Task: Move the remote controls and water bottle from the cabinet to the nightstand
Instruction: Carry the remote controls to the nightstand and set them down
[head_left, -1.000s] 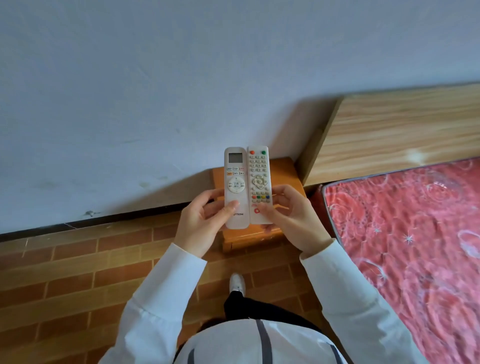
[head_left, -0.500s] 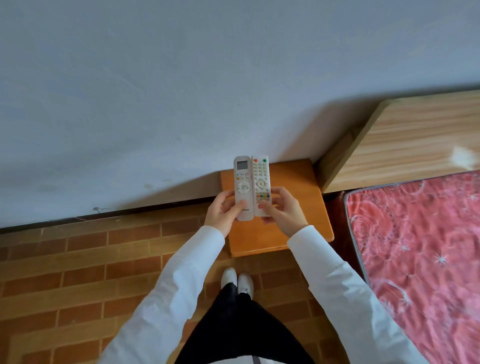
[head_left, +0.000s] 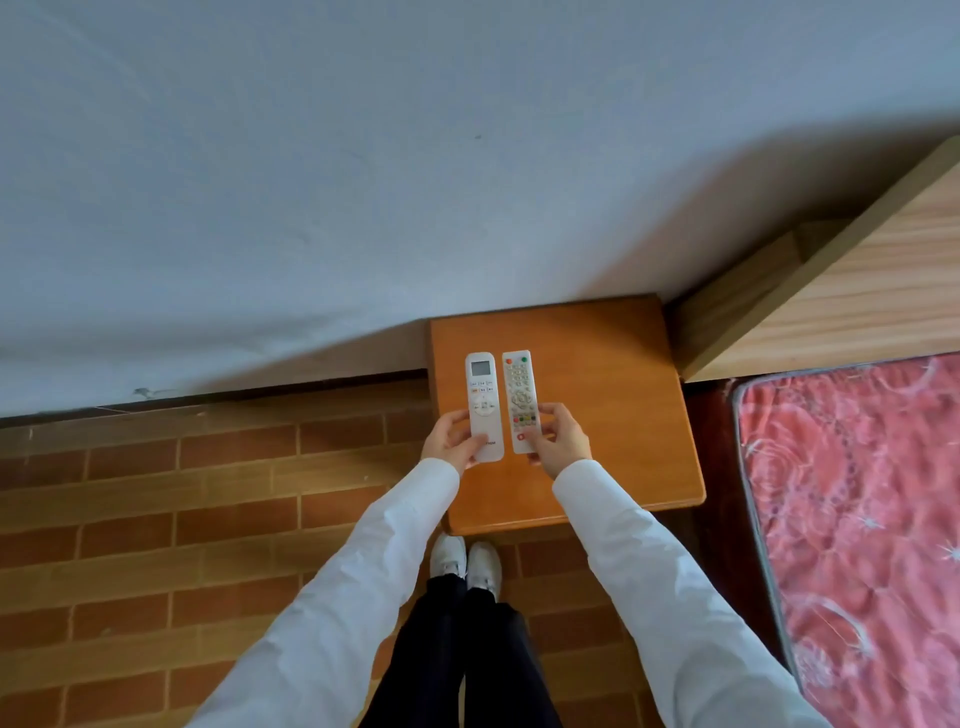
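Note:
Two white remotes lie side by side, lengthways, over the orange wooden nightstand (head_left: 613, 395). The left one, with a small screen (head_left: 483, 395), is held at its near end by my left hand (head_left: 449, 441). The right one, with many coloured buttons (head_left: 519, 389), is held at its near end by my right hand (head_left: 558, 441). A narrow gap separates the two remotes. They are at or just above the nightstand top; I cannot tell whether they touch it. No water bottle and no cabinet are in view.
The nightstand stands against a pale wall (head_left: 363, 182). A wooden headboard (head_left: 857, 291) and a bed with a red patterned mattress (head_left: 857, 519) lie to the right. Brick-patterned floor (head_left: 182, 519) spreads to the left. My white shoes (head_left: 467, 564) stand at the nightstand's front edge.
Both hands have lowered the two remotes from in front of me down to the nightstand top. The remotes, held pressed together before, now have a small gap between them.

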